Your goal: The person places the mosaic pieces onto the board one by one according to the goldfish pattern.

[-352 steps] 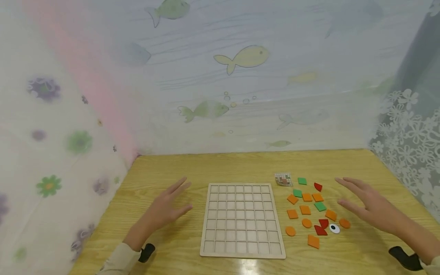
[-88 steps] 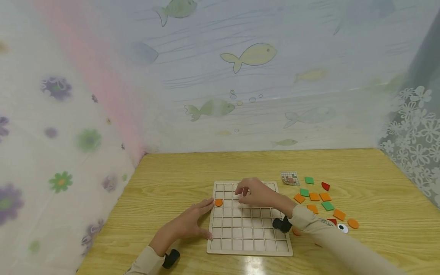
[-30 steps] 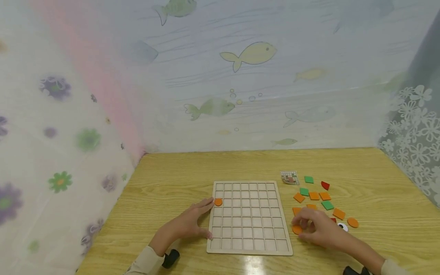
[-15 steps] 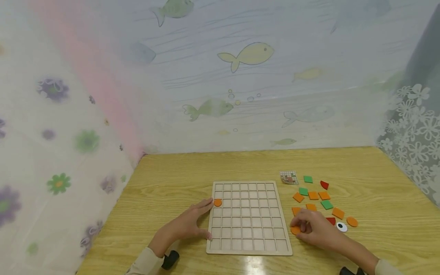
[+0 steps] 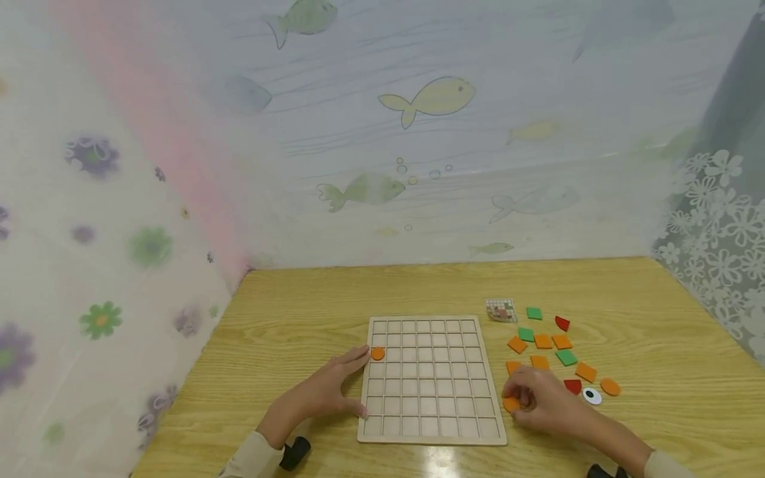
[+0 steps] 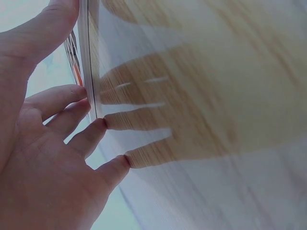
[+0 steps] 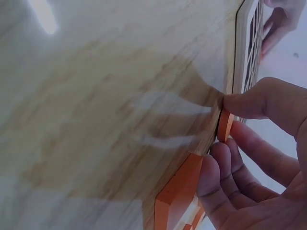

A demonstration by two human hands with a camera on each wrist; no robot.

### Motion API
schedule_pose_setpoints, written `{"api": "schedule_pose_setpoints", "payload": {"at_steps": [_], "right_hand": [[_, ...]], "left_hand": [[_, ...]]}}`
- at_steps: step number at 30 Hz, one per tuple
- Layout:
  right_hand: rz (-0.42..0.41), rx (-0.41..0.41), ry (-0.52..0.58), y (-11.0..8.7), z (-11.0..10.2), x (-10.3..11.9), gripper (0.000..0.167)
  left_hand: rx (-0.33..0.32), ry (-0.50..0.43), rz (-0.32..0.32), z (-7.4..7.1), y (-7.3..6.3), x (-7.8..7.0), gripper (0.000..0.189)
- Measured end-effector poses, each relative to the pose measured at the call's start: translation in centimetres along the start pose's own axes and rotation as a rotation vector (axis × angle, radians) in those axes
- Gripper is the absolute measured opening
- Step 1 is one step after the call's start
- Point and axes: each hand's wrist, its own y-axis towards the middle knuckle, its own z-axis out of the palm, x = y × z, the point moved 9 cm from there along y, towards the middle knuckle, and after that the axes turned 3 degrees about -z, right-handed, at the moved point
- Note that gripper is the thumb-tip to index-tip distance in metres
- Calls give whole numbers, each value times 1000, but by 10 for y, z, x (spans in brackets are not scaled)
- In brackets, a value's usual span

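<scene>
A pale wooden grid board point(image 5: 429, 406) lies in the middle of the table. One orange rounded tile point(image 5: 378, 354) sits in its left column, third row from the far edge. My left hand point(image 5: 323, 395) rests against the board's left edge, thumb and fingers spread; in the left wrist view, fingertips point(image 6: 79, 92) touch that edge. Just right of the board, my right hand point(image 5: 546, 401) pinches a second orange rounded tile point(image 5: 510, 404) at table level. Seen from the right wrist, thumb and index finger hold this tile point(image 7: 225, 125) by its sides, with an orange square tile point(image 7: 180, 196) close by.
Right of the board lie loose orange square tiles point(image 5: 542, 341), green tiles point(image 5: 566, 358), red pieces point(image 5: 572, 386), a white eye piece point(image 5: 592, 396) and an orange rounded piece point(image 5: 610, 387). A small printed pattern card point(image 5: 501, 311) lies beyond them. Patterned fabric hangs behind the table.
Both hands started apart from the board; one orange rounded tile has since gone into the grid. My right hand has returned from the board to the loose pieces, staying nearly still this last second.
</scene>
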Motion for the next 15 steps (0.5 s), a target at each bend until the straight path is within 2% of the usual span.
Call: {"api": "schedule_pose_setpoints", "payload": {"at_steps": [3,15], "right_hand": [[11,2,-29,0,1,1,27],[-49,-29,-137,-1,0,14,28]], "left_hand": [[2,1,1,1,0,0,97],[-11,-4,12,1,1,2,98]]}}
